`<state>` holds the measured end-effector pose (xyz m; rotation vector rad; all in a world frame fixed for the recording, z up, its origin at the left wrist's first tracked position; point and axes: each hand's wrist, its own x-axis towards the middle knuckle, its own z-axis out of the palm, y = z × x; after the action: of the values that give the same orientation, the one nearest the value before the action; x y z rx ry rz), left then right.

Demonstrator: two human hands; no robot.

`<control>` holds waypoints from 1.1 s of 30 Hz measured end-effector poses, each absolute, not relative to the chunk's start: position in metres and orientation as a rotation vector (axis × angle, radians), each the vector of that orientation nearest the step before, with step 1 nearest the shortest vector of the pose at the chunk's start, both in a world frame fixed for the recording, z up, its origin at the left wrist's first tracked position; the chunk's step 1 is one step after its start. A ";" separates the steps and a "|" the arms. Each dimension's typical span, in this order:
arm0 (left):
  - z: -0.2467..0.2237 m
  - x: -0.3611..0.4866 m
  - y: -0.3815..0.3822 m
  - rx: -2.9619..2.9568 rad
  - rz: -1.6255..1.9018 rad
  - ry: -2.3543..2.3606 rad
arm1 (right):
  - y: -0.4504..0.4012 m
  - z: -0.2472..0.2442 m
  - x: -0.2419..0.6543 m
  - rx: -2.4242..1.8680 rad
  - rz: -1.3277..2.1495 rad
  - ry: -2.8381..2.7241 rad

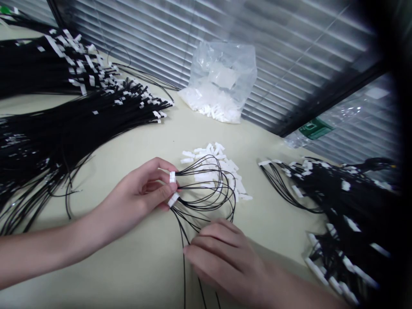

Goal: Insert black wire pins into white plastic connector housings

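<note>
My left hand [151,186] is closed, gripping a white connector [172,177] between thumb and fingers; a second white connector [174,200] sits just below its thumb. Thin black wires [222,189] run from both connectors and curve round in loops to the right. My right hand [225,257] is curled near the lower wires, its fingertips around or against them; what it pinches is hidden beneath the fingers. A few black wires hang from there towards the bottom edge. Behind the loops lies a loose pile of white connectors [240,186] on the table.
Large bundles of black wires [54,124] with white ends cover the left side. Wired connector assemblies [346,206] are heaped at the right. A clear plastic bag [222,86] of white parts and a plastic bottle [317,128] stand by the window blinds. The table [128,279] is pale.
</note>
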<state>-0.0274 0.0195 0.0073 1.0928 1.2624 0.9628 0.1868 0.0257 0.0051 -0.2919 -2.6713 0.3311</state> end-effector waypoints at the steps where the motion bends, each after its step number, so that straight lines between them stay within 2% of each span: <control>1: 0.007 -0.028 0.019 1.097 0.963 1.259 | 0.025 0.005 0.186 -0.300 0.335 -2.675; 7: 0.006 -0.028 0.019 1.108 0.952 1.240 | 0.024 -0.001 0.185 -0.536 0.538 -2.474; 14: 0.005 -0.028 0.021 1.095 0.917 1.191 | 0.031 -0.015 0.185 -0.972 1.205 -2.117; 22: 0.008 -0.028 0.024 1.031 0.923 1.197 | 0.039 -0.007 0.183 -0.990 1.487 -1.920; 29: 0.007 -0.029 0.025 0.981 0.966 1.226 | 0.052 -0.013 0.190 -0.618 2.048 -1.400; 33: 0.006 -0.030 0.026 0.974 0.974 1.226 | 0.060 -0.017 0.189 -0.736 1.984 -1.220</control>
<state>-0.0298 0.0264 0.0064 0.9740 1.2255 0.9741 0.1894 0.0596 -0.0174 -0.7358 -1.2197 1.9841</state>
